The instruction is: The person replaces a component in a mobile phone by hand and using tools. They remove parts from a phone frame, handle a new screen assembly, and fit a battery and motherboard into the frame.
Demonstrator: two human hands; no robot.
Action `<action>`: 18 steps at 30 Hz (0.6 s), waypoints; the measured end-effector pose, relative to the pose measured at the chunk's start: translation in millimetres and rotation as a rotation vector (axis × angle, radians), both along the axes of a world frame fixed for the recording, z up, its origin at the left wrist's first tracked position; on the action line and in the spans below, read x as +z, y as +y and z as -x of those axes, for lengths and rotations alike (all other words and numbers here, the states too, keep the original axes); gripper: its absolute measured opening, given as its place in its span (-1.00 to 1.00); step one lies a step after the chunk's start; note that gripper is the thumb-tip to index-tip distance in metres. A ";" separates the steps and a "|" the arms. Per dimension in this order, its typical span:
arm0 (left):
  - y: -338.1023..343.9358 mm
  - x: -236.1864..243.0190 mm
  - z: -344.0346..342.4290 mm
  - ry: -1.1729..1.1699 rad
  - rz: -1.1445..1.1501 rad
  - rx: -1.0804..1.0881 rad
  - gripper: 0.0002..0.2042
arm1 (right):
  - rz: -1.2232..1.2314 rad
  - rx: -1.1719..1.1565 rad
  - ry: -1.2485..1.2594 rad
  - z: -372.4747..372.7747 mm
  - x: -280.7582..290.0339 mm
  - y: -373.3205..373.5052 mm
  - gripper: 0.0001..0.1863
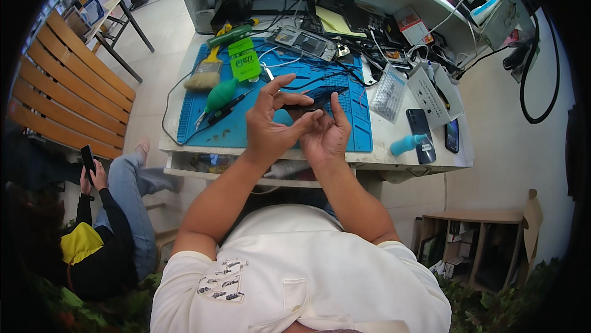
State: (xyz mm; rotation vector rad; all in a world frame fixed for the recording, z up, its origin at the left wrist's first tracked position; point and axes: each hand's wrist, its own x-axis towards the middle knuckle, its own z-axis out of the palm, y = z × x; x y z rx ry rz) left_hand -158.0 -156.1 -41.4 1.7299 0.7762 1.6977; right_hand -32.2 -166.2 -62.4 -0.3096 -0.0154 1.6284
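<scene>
We are seeing only part of a dark flat device, which is lying between the two hands, above the blue mat; the fingers are covering its near side and left end, so we are not making out its exact kind. The left hand is holding it in a narrow grip: the thumb is pressing along the near edge, a finger is bending against the far side, and the index finger is standing raised. The right hand is supporting it from below and from the right in a loosely curled grip, with one digit rising beside the right end; the remaining fingers are passing out of sight beneath the device, and we cannot tell how tightly they are pressing.

On the desk, to the left of the hands, we are finding a green blower bulb, a broad brush and a bright green packet. Behind the hands, an opened phone is lying before a tangle of cables, whose separate runs we are hardly distinguishing. To the right, a pale blue bottle is partly covering a dark phone. At far left, shadow is obscuring a seated person.
</scene>
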 end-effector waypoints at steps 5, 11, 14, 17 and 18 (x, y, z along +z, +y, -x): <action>-2.1 1.9 -4.5 0.024 -0.001 -0.013 -0.15 | -0.006 0.043 0.112 1.8 10.2 -6.4 -0.46; -1.8 8.0 -2.6 0.024 -0.001 -0.120 -0.05 | -0.058 0.092 0.158 -3.9 5.7 -6.5 -0.40; 1.7 11.6 6.4 0.056 -0.018 -0.214 -0.02 | -0.020 0.104 0.169 -5.2 5.4 -7.6 -0.38; 10.3 10.7 16.3 0.128 -0.065 -0.281 -0.02 | -0.001 0.087 0.129 -2.2 12.5 -10.8 -0.37; 11.4 10.5 19.3 0.152 -0.070 -0.285 -0.02 | -0.001 0.078 0.109 -1.1 14.5 -12.2 -0.37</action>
